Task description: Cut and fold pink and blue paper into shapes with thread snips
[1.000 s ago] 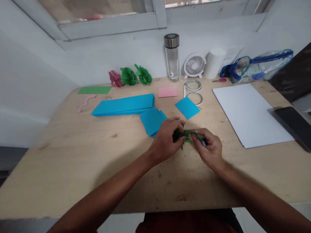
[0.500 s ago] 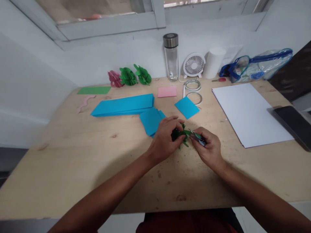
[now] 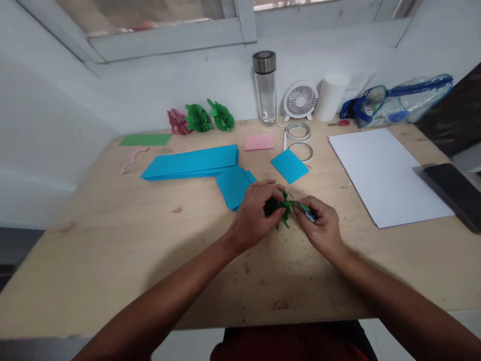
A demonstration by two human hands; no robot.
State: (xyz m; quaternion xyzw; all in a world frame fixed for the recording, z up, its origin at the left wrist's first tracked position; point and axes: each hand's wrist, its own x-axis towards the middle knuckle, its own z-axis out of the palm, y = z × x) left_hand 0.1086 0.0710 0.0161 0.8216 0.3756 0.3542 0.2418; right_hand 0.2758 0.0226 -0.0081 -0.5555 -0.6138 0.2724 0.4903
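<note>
Over the middle of the wooden table, my left hand [image 3: 256, 213] is closed around a dark green paper piece [image 3: 286, 206] with cut, leafy edges. Just to its right, my right hand [image 3: 323, 224] is closed on small scissors [image 3: 305, 211]. The scissor blades point up and left and lie against the green paper. Part of the green paper is hidden under my left fingers. A stack of blue paper squares [image 3: 232, 188] lies partly behind my left hand, and a single blue square [image 3: 289, 166] is beyond both hands.
Blue strips [image 3: 191, 163] lie left of centre. Green paper flowers [image 3: 198, 119] and a bottle [image 3: 266, 90] stand along the wall, near a fan [image 3: 300, 101] and tape rolls [image 3: 298, 132]. White sheets [image 3: 387, 175] and a phone [image 3: 454, 193] are at the right.
The scissors and my right hand have shifted slightly left, and the blades have turned a little against the green paper. My left hand has hardly moved.
</note>
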